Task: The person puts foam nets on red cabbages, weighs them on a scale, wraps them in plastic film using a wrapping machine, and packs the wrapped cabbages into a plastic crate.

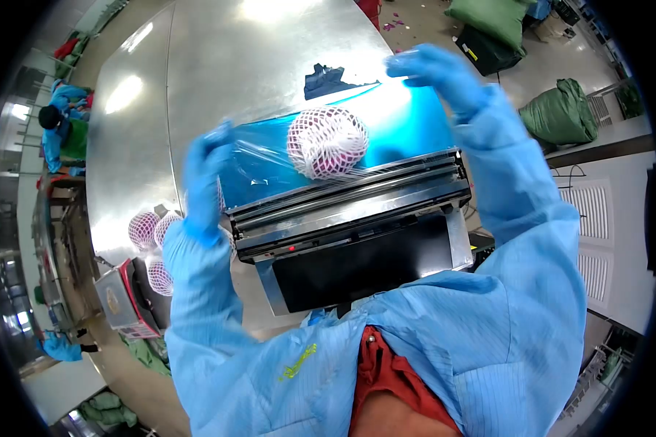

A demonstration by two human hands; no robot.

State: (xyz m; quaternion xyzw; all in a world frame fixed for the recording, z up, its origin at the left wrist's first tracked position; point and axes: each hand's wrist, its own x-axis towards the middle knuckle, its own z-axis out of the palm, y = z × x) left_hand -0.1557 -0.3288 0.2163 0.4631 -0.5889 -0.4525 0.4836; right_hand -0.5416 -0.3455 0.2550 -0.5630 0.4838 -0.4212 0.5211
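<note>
Between the two grips: one round item in white mesh, resting on a blue panel, clear film about it. Left grip: blurred, fingers bent at the film's edge; whether pinching, cannot tell. Right grip: fingers extended by the panel's far right corner; hold on film, cannot tell. Handling, judged: mesh soft, contents firm, fairly light, bruisable; film thin, slippery, best taken by its edges, item cupped at both sides. Beside left grip: further netted pieces on the surface.
</note>
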